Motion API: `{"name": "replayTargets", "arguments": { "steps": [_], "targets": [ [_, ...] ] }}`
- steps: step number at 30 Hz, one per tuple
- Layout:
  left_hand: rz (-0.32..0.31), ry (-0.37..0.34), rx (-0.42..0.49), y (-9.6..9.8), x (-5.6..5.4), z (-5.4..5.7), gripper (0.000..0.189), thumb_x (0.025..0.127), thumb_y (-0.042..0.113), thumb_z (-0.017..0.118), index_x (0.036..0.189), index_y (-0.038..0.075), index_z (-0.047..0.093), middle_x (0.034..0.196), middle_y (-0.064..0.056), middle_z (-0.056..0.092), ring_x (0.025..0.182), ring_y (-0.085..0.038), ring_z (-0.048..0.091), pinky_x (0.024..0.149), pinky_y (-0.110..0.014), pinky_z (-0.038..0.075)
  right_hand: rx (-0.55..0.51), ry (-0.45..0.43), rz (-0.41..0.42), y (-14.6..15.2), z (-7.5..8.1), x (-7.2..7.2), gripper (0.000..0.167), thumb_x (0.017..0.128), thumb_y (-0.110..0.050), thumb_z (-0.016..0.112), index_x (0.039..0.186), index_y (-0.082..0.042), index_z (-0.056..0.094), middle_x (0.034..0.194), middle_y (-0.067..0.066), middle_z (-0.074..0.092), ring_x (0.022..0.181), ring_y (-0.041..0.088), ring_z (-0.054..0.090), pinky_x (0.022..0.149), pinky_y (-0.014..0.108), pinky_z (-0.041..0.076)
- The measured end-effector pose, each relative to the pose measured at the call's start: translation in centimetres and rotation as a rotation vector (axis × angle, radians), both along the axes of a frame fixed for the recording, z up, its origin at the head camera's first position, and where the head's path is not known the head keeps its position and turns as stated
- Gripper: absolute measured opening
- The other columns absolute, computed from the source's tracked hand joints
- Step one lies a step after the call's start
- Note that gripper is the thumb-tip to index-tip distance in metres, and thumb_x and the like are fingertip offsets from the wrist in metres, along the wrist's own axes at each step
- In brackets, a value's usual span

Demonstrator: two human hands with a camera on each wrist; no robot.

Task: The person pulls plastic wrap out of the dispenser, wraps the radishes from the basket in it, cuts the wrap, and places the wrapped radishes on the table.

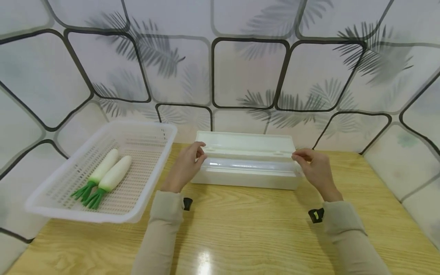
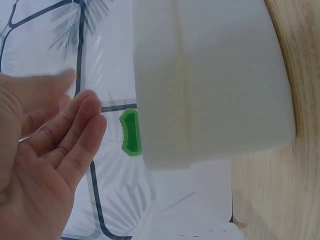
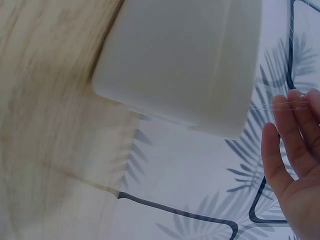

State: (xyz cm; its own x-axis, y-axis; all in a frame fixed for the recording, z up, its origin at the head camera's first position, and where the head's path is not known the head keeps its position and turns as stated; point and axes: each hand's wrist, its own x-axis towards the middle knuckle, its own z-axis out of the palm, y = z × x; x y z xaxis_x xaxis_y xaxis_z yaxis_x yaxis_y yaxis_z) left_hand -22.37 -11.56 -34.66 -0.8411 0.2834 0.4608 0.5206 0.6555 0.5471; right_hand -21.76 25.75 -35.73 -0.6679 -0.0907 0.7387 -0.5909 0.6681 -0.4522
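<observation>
A white cling film dispenser (image 1: 244,180) lies lengthwise on the table, its lid (image 1: 245,140) raised at the back. Clear cling film (image 1: 249,164) stretches across its top between the two hands. My left hand (image 1: 186,164) pinches the film at the dispenser's left end, thumb and fingers bent together. At the other end, my right hand (image 1: 315,170) pinches the film's right edge; thin strands of film reach its fingers (image 3: 286,112) in the right wrist view. A green piece (image 2: 131,132) juts from the dispenser's side in the left wrist view.
To the left, a white plastic basket (image 1: 152,172) holds two white radishes (image 1: 117,173) with green stems. Patterned wall covering (image 1: 247,72) rises behind the wooden table (image 1: 240,229) and along both sides. Small black devices (image 1: 316,215) sit at the wrists.
</observation>
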Motion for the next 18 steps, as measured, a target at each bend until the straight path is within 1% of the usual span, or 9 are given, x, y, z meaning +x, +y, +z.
{"name": "replayTargets", "arguments": {
  "steps": [3, 6, 9, 15, 18],
  "targets": [
    [0.026, 0.051, 0.009, 0.2, 0.2, 0.1, 0.014, 0.095, -0.005, 0.066, 0.108, -0.011, 0.068, 0.093, -0.017, 0.066, 0.083, -0.029, 0.064, 0.073, -0.04, 0.056, -0.007, 0.002, 0.004, 0.1, 0.4, 0.1, 0.01, 0.08, 0.016, 0.076, 0.086, 0.009, 0.072, 0.079, 0.02, 0.072, 0.076, -0.022, 0.05, 0.07, 0.003, 0.041],
    [0.064, 0.092, 0.021, 0.3, 0.2, 0.3, 0.006, 0.094, -0.006, 0.067, 0.098, -0.009, 0.071, 0.09, -0.017, 0.066, 0.081, -0.029, 0.063, 0.072, -0.039, 0.055, -0.008, -0.004, 0.011, 0.1, 0.7, 0.2, 0.009, 0.08, 0.015, 0.076, 0.086, 0.009, 0.073, 0.079, 0.02, 0.072, 0.076, -0.024, 0.05, 0.068, 0.003, 0.041],
    [0.085, 0.114, 0.031, 0.4, 0.2, 0.5, 0.005, 0.094, -0.005, 0.068, 0.096, -0.008, 0.071, 0.089, -0.016, 0.067, 0.08, -0.028, 0.062, 0.071, -0.038, 0.055, -0.005, -0.006, -0.003, 0.0, 1.0, 0.4, 0.008, 0.081, 0.014, 0.076, 0.086, 0.009, 0.073, 0.078, 0.019, 0.072, 0.075, -0.025, 0.049, 0.066, 0.004, 0.041],
    [0.082, 0.164, 0.069, 0.7, 0.4, 1.2, 0.004, 0.094, -0.006, 0.068, 0.095, -0.008, 0.071, 0.088, -0.017, 0.066, 0.079, -0.029, 0.062, 0.07, -0.039, 0.054, -0.033, -0.018, -0.034, -0.1, 2.2, 1.0, 0.005, 0.085, 0.011, 0.075, 0.086, 0.007, 0.074, 0.079, 0.02, 0.072, 0.073, -0.023, 0.051, 0.059, 0.005, 0.04],
    [0.077, 0.185, 0.094, 0.7, 0.5, 1.5, 0.003, 0.093, -0.006, 0.068, 0.094, -0.009, 0.07, 0.088, -0.017, 0.066, 0.079, -0.029, 0.062, 0.071, -0.039, 0.054, -0.047, -0.019, -0.035, -0.1, 2.6, 1.3, 0.005, 0.085, 0.011, 0.075, 0.086, 0.007, 0.074, 0.08, 0.02, 0.073, 0.073, -0.021, 0.052, 0.059, 0.005, 0.04]
  ]
}}
